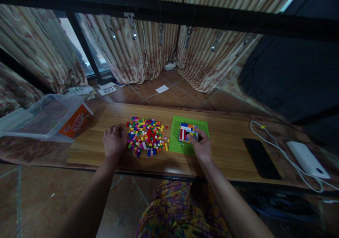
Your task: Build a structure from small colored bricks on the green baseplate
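Note:
A small structure of toy bricks, with red, white, blue, orange and yellow pieces, stands on a green studded baseplate. My right hand is at its right side, thumb over the top and index finger along the far right edge, closed on it. Whether a loose brick is also between these fingertips is hidden. To the left of the baseplate lies a spread pile of small multicoloured bricks, with red ones bunched in its middle. My left hand rests at the pile's left edge, fingers loosely curled, with nothing visible in them.
A clear plastic box with an orange label stands at the table's left end. On the right lie a black phone, a white power bank and a white cable. A dark metal bar with hanging clips crosses above the table.

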A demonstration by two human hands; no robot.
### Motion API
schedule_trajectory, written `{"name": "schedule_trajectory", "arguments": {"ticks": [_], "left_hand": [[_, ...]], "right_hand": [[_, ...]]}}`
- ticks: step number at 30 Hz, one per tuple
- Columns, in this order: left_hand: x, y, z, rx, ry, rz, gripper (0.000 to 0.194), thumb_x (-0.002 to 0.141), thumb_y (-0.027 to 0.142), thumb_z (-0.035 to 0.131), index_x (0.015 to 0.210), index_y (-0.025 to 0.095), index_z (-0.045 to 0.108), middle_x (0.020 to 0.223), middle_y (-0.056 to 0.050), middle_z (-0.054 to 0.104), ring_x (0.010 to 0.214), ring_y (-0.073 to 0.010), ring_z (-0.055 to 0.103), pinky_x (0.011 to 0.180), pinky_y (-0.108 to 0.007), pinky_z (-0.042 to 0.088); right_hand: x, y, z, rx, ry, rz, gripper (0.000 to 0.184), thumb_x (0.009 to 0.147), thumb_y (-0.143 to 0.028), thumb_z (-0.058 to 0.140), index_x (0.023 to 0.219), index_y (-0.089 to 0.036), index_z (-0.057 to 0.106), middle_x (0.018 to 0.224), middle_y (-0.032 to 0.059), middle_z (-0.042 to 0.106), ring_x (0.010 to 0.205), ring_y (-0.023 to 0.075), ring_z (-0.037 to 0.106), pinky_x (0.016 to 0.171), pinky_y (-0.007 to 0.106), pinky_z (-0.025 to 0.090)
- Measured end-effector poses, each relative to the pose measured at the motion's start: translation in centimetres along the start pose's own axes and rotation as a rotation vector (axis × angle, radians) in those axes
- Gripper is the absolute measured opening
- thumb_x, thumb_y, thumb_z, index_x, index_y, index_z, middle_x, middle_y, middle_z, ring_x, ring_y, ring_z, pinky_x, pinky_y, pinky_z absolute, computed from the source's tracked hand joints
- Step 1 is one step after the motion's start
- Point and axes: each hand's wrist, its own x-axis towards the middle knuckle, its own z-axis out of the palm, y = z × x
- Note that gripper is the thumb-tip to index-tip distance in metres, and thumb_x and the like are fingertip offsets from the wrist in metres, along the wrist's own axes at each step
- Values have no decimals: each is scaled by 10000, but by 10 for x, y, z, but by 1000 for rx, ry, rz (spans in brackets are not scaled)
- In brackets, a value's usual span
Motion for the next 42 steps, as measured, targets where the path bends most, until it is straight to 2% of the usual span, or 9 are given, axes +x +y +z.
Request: {"name": "schedule_trajectory", "arguments": {"ticks": [4,7,9,12,17,21,29,36,42], "left_hand": [[1,0,1,7,2,8,290,836,308,448,994,152,634,1046,-147,639,994,-309,543,903,-443,407],[1,0,1,27,-8,6,299,836,306,441,996,144,635,1044,-149,643,992,-311,543,901,-445,407],[1,-1,2,28,-9,0,304,836,310,446,1003,141,635,1053,-151,642,993,-311,540,903,-446,406],[0,-1,2,22,-3,3,305,838,317,453,1012,143,635,1058,-151,638,994,-310,536,903,-444,406],[-1,-1,2,22,13,11,297,841,316,461,1012,150,638,1031,-136,643,970,-303,544,884,-432,416],[-2,-1,3,3,16,-3,274,845,304,466,996,156,641,1025,-132,641,984,-297,543,895,-434,413],[-3,1,3,21,3,-37,279,843,280,472,1021,148,641,1066,-136,642,1002,-300,541,884,-425,425],[-5,3,2,6,4,-51,264,851,277,469,1019,165,640,1065,-124,645,1007,-295,548,890,-425,428],[-5,4,1,-6,3,-50,258,857,276,466,1017,172,641,1066,-120,645,1004,-293,552,893,-426,427]], "right_hand": [[0,-9,-11,194,97,48,393,704,-462,689,974,-177,687,960,66,720,868,197,656,814,372,499],[-7,-19,-21,193,221,26,387,697,-453,696,947,-158,690,928,72,715,849,191,649,813,365,483],[-18,-25,-25,146,232,-14,373,722,-442,686,955,-151,689,927,77,713,854,191,643,818,360,477],[-45,-29,-24,73,133,-53,324,788,-424,649,975,-160,685,931,77,712,852,190,644,816,357,482],[-98,-31,-9,-117,-251,-150,187,870,-332,588,975,-215,689,978,55,699,928,190,637,850,340,488],[-119,-33,1,-201,-477,-292,169,908,-255,530,976,-229,682,952,49,692,929,186,633,836,318,495],[-111,-31,11,-337,-526,-360,170,912,-248,522,990,-228,672,978,49,690,955,198,624,861,329,484],[-108,-35,39,-446,-546,-443,164,896,-255,548,998,-222,673,960,48,684,930,211,608,856,350,469],[-106,-37,57,-634,-594,-517,257,850,-251,619,1099,-206,661,947,60,669,943,247,573,865,374,452]]}}
